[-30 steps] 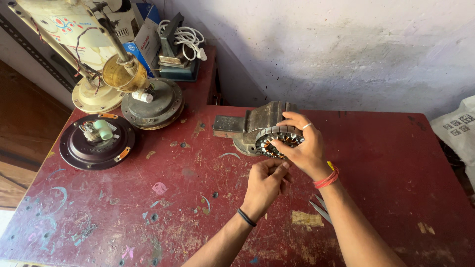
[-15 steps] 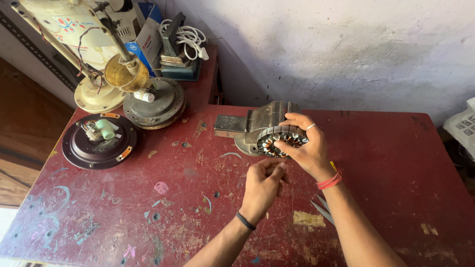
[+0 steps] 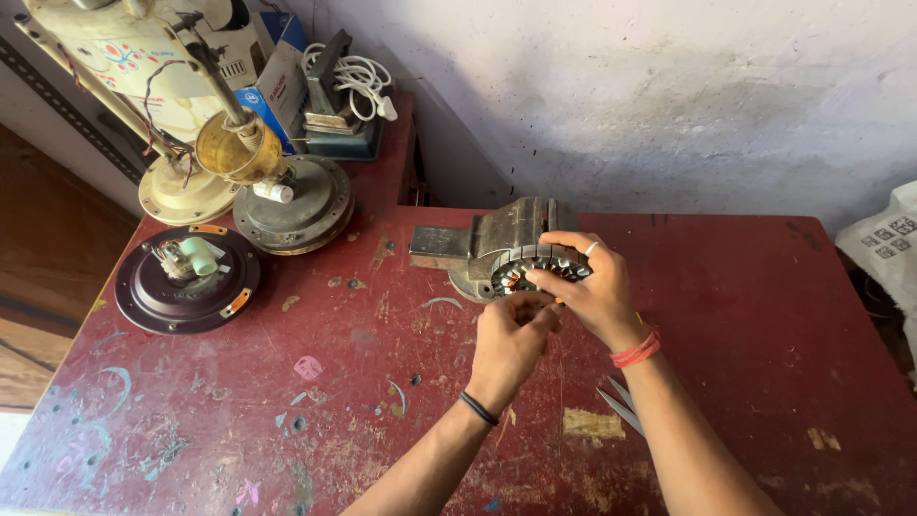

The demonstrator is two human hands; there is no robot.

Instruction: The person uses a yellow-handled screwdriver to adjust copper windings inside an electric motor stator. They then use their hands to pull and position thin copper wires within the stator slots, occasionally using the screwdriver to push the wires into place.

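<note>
The right hand [image 3: 587, 291] curls over the top of a ring-shaped motor stator [image 3: 535, 265], its fingers [image 3: 564, 250] wrapped on the slotted metal rim and holding it steady. The stator rests on a grey bench vise [image 3: 497, 234] near the back edge of the red table [image 3: 745, 287]. Just below those fingers, the left hand [image 3: 508, 339] comes up with its fingers [image 3: 535, 311] pinched narrow at the stator's inner face, where copper winding shows; whether they grip a strand of wire or a small tool is too small to tell.

To my eye, fine work in the slots like this goes best with the right fingers keeping the ring from turning, while the pinching fingers pull gently and in line with the slot, so nothing snags on the sharp laminations.

Down and to the right of the hands, partly hidden under the right forearm, lies a pair of metal blades, probably scissors [image 3: 616, 406]. Well off to the left of the fingers sit a dark round fan motor cover [image 3: 162, 296] with a pale green part on it, a grey round motor housing [image 3: 296, 205] and a cream fan stand [image 3: 181, 191] carrying a brass-coloured cup. Beyond those, boxes and a coiled white cable [image 3: 358, 76] fill the far corner. Nothing lies between the hands and the stator; the vise body behind it crowds the far side only.
</note>
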